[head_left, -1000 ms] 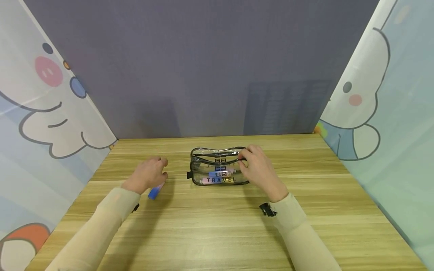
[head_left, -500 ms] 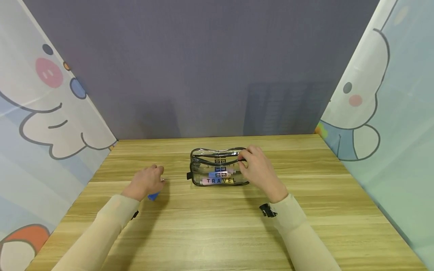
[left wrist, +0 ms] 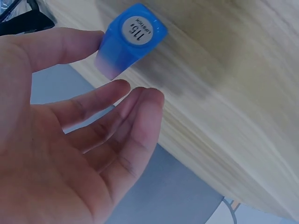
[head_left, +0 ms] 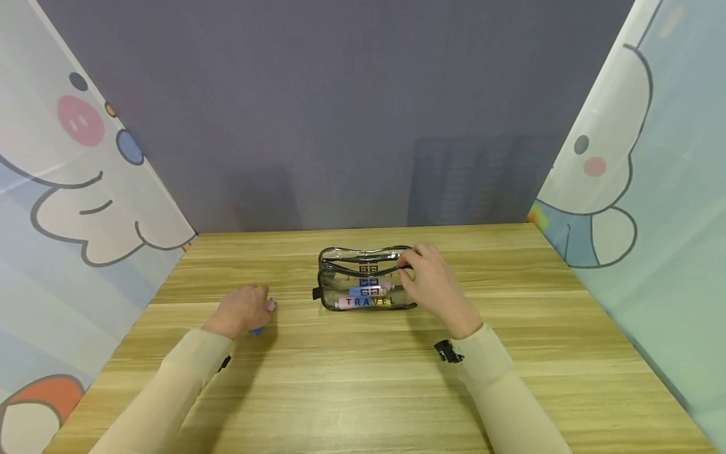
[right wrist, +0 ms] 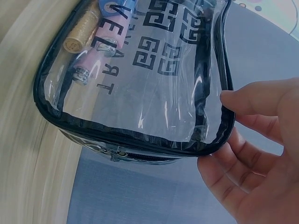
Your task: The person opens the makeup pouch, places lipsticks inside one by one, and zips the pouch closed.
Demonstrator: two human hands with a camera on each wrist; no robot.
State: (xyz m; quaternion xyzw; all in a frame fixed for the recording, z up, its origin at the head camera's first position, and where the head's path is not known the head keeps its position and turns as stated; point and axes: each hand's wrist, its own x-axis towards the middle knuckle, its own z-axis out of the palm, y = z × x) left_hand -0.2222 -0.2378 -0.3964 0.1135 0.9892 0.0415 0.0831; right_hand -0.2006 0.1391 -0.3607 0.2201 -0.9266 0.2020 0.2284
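A lipstick tube [left wrist: 131,39], blue at the base and fading to pink, lies on the table at the left; its end label reads "115# LIPSTICK". My left hand [head_left: 241,309] reaches over it, covering its middle in the head view. In the left wrist view the thumb is at the tube's side, while the other fingers sit just beyond, seemingly apart from it. A clear travel pouch [head_left: 340,277] with black trim stands in the middle, its top parted. My right hand [head_left: 433,284] pinches the pouch's rim at its right end. Several cosmetic tubes [right wrist: 86,60] lie inside.
The wood-grain table [head_left: 351,391] runs back to a grey partition [head_left: 351,113]. Cartoon-printed curtains [head_left: 669,252] hang along both sides. A black tab [head_left: 316,293] sticks out from the pouch's left end.
My left hand has come down and slightly left over the lipstick, hiding more of it. The right hand and the pouch have stayed in place.
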